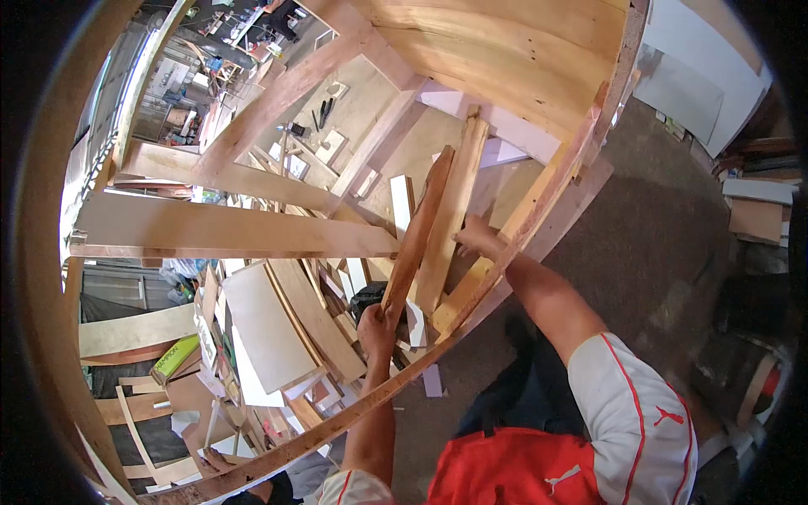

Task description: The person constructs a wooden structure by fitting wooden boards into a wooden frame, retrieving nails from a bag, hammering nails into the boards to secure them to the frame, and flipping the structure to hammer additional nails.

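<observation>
My left hand (376,330) is closed around the lower end of a reddish-brown wooden board (421,223), which slants up and away. Beside that board, to its right, lies a paler wooden plank (454,210). My right hand (480,238) is next to the plank's right edge with its fingers curled together. Whether those fingers touch the plank or pinch something small, I cannot make out. Both arms reach inside a large wooden frame (539,206). Just behind my left hand is a black object (368,295), partly hidden.
A wide wooden crosspiece (227,227) runs across the frame on the left. Below it are stacked offcuts and a pale panel (268,328). Pliers (325,111) and wood scraps lie on a board at the back. White sheets (699,76) stand at the right. Another person (282,17) is far off.
</observation>
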`<state>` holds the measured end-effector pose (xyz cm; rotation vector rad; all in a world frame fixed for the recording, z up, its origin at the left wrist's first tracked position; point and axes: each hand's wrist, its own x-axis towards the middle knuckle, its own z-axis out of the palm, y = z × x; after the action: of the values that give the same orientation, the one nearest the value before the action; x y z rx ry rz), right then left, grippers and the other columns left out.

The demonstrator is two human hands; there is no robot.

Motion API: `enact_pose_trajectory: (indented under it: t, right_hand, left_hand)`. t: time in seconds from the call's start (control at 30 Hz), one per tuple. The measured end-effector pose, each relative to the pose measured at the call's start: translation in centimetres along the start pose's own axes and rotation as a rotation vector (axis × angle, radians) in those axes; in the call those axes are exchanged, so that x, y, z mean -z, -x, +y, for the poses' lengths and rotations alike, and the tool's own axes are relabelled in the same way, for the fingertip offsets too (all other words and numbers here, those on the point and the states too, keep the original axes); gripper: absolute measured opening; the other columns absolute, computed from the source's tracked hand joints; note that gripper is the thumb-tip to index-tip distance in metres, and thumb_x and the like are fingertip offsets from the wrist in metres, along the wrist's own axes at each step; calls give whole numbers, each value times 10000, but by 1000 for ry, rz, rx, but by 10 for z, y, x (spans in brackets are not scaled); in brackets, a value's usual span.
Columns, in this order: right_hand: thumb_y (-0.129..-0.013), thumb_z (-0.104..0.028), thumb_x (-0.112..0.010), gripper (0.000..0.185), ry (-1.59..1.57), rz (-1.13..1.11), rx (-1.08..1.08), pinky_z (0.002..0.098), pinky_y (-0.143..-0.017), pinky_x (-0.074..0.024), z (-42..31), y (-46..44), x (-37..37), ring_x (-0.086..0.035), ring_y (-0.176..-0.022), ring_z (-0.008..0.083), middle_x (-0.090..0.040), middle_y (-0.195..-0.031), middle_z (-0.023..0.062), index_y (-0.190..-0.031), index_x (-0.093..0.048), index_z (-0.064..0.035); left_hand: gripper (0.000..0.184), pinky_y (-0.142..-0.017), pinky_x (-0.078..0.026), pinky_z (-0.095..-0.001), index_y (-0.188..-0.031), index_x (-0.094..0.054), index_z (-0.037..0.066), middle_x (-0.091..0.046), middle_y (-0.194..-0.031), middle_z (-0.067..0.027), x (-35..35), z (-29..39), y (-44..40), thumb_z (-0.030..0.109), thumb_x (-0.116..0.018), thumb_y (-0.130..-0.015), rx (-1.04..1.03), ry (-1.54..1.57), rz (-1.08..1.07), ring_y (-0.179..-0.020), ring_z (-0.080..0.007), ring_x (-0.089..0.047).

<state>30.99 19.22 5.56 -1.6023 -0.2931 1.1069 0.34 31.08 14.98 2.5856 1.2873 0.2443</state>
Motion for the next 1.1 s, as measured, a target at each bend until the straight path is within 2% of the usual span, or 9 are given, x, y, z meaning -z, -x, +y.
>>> enact_pose_trajectory:
  t: [0.17, 0.3, 0.4, 0.47, 0.6, 0.7, 0.83, 1.0, 1.1]
  right_hand:
    - [-830, -15, -718, 328, -142, -46, -16, 342, -447, -560, -3, 3, -6, -719, -607, 244, -710, -780, 149, -1133, -622, 67]
    - [-875, -87, -731, 276, -211, -232, -104, 323, -473, -560, 42, -3, -33, -724, -648, 222, -713, -792, 140, -1112, -643, 26]
    - [-955, -260, -697, 308, 67, -820, -35, 346, -527, -580, 57, 2, -29, -727, -671, 224, -715, -793, 137, -1097, -655, 10]
    - [-979, -332, -672, 354, 283, -742, 22, 348, -549, -586, 34, 33, -17, -728, -677, 219, -715, -787, 124, -1092, -659, 3]
    - [-989, -354, -645, 464, -356, -373, 14, 309, -575, -589, 5, 37, 22, -728, -699, 210, -716, -935, 133, -1263, -558, 10]
    - [-988, -361, -643, 530, -455, 70, 390, 296, -568, -577, 20, 25, 22, -718, -691, 202, -673, -1027, 123, -1356, -477, -17]
    - [-1009, -353, -623, 534, -474, 35, 142, 322, -527, -555, 4, 33, 46, -679, -660, 183, -676, -963, 118, -1366, -415, -14]
    - [-1007, -304, -619, 425, -464, 84, 152, 324, -542, -550, 10, 36, 58, -673, -674, 177, -672, -995, 103, -1275, -497, 2]
    - [-1014, -295, -618, 375, -522, 195, 149, 307, -573, -559, 2, 57, 66, -669, -679, 162, -671, -951, 88, -1237, -556, -1]
  left_hand:
    - [308, -760, -532, -455, -1038, -685, 26, -693, -920, -198, 30, -19, 14, 277, -752, -872, -13, 115, 45, -863, -386, -683]
    - [301, -683, -525, -354, -1026, -689, -8, -706, -840, -121, 55, -5, 23, 261, -743, -901, 91, 467, -18, -744, -191, -675]
    - [296, -668, -511, -305, -1014, -696, -29, -683, -785, -80, 52, -5, 16, 240, -750, -904, 32, 519, 26, -718, -117, -626]
    - [289, -671, -513, -294, -1014, -698, -35, -685, -783, -73, 66, 25, 11, 222, -759, -896, 45, 471, -9, -718, -118, -627]
    - [318, -690, -521, -280, -1025, -711, -43, -710, -818, -65, 42, 29, -2, 234, -779, -885, 73, 629, -133, -748, -107, -639]
    - [356, -705, -527, -278, -1046, -719, -55, -729, -866, -67, 7, 12, -15, 256, -781, -884, 61, 703, -237, -771, -101, -645]
    - [367, -731, -527, -281, -1060, -731, -56, -735, -875, -62, 9, 41, -22, 264, -782, -886, 59, 633, -379, -792, -101, -646]
    - [433, -715, -516, -296, -1072, -724, -56, -742, -889, -88, -14, 34, -34, 357, -724, -943, 58, 595, -591, -805, -117, -647]
    - [441, -737, -527, -308, -1073, -715, -64, -743, -854, -118, -38, 26, -50, 361, -701, -956, 42, 545, -468, -802, -157, -680]
